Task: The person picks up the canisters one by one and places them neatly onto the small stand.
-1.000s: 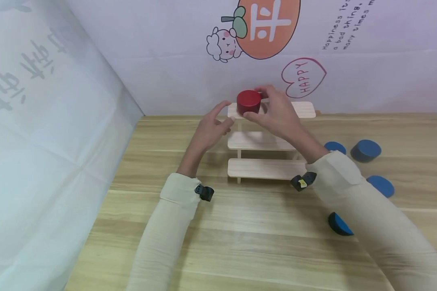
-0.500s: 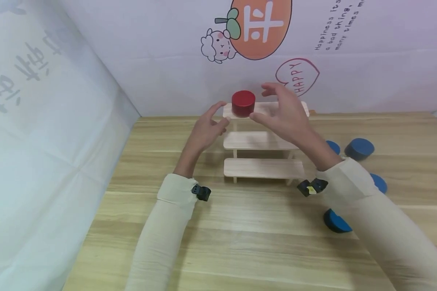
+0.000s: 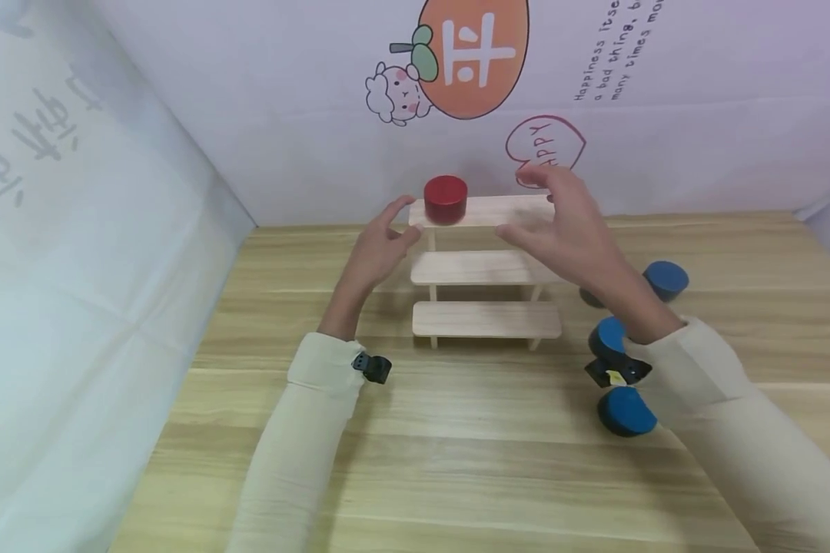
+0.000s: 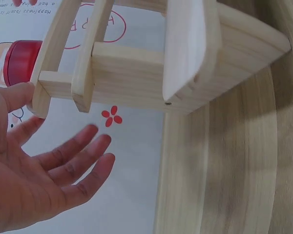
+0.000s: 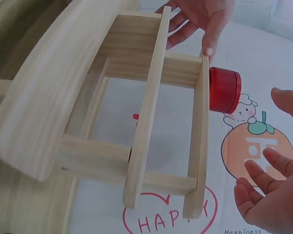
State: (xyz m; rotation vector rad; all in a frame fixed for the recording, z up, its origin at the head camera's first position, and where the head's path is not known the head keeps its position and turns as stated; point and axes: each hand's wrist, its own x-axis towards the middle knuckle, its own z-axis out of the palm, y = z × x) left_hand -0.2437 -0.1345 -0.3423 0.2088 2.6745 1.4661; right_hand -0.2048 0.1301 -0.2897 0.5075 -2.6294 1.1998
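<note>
Red cylinder (image 3: 446, 200) on wooden rack (image 3: 486, 319), left grip (image 3: 376, 250) pinching rack, right grip (image 3: 576, 224) spread empty, "Happiness" print (image 3: 589, 71)

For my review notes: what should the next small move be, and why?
Probably bring the right grip over to a blue cylinder on the table: that grip is open and apart from the red cylinder, which rests near the left end of the top shelf, with bare wood to its right.
</note>
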